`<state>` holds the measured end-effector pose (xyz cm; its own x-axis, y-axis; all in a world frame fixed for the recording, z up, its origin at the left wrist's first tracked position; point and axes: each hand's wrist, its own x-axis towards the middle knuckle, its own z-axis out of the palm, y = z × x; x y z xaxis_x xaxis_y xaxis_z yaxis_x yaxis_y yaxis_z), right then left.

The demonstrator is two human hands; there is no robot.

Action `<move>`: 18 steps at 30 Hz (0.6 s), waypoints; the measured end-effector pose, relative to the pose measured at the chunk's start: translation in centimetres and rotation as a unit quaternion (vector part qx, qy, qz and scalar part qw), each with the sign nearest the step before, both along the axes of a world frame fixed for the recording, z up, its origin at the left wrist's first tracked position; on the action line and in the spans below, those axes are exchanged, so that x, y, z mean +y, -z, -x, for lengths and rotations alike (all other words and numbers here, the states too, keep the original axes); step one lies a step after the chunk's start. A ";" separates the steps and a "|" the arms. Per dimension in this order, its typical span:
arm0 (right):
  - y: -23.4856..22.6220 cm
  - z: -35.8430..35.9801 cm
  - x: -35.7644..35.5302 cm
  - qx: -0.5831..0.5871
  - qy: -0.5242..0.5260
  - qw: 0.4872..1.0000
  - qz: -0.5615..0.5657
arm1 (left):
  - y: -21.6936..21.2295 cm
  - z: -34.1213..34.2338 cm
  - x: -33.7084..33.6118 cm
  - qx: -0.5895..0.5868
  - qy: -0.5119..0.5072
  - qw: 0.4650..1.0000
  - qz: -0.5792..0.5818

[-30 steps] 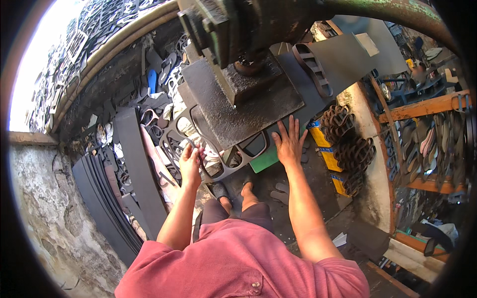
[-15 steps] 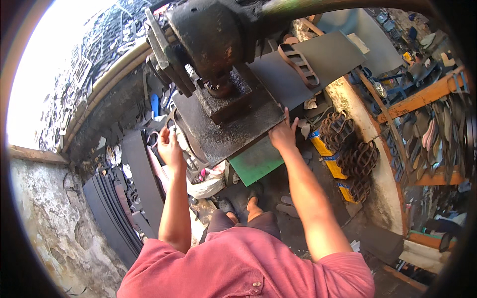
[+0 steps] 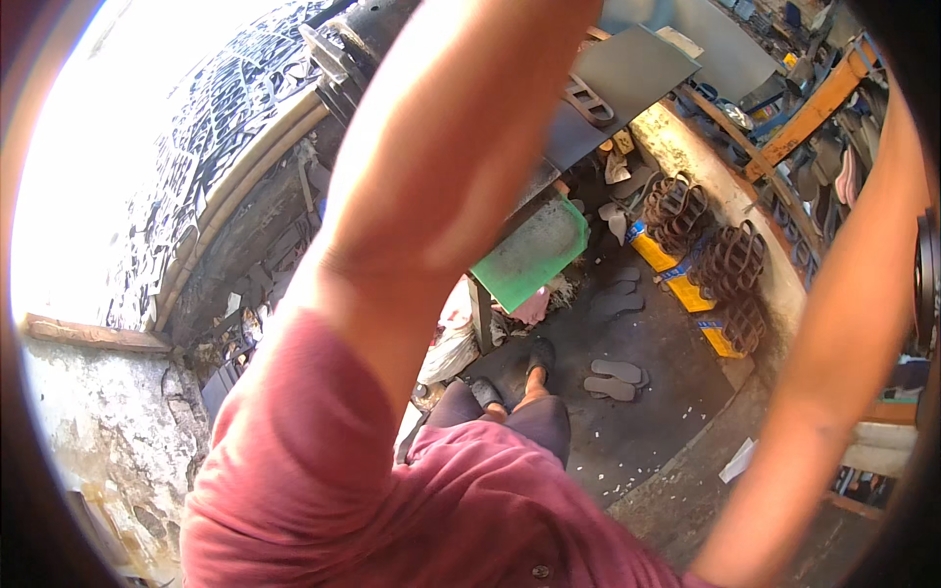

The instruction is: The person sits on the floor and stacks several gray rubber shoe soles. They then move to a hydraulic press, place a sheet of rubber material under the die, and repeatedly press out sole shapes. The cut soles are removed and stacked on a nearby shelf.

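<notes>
Both of my arms are raised, and neither hand shows. My left arm crosses the middle of the view and leaves by the top edge; it hides most of the dark metal press (image 3: 380,22). At the right side my right forearm runs up into the dark rim. Beneath the press juts a green sheet (image 3: 537,257) with a sooty, worn surface. A sole-shaped metal cutting die (image 3: 591,103) lies on the grey sheet material (image 3: 637,73) beyond the press. What either hand touches is out of sight.
On the floor, grey soles (image 3: 616,380) lie to the right of my feet. Bundles of brown looped dies or straps (image 3: 730,260) rest on yellow boxes (image 3: 655,250) along the low wall. Cut-out scrap sheeting (image 3: 230,147) is heaped at the left. An orange beam (image 3: 809,113) stands at the upper right.
Both hands have left the press plate and gone up out of view, the left past the top, the right toward the right rim. My body and view have shifted, showing more floor.
</notes>
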<state>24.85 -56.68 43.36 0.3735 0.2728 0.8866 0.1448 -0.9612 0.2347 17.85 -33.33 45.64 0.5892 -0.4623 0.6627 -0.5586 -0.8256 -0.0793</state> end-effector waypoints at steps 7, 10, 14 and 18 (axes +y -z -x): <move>38.1 14.6 9.5 0.233 -0.017 0.924 -0.304 | 29.6 0.8 -0.6 0.091 0.010 0.977 -0.191; 44.1 15.5 12.9 0.310 -0.044 0.908 -0.280 | 33.3 -1.3 1.3 0.158 0.029 0.935 -0.315; 28.7 18.7 4.7 0.341 0.037 0.900 -0.270 | 33.0 10.7 4.8 0.205 0.194 0.954 0.097; 14.1 18.9 0.8 0.125 0.183 0.974 -0.040 | 44.5 22.3 14.4 0.390 -0.256 0.849 0.248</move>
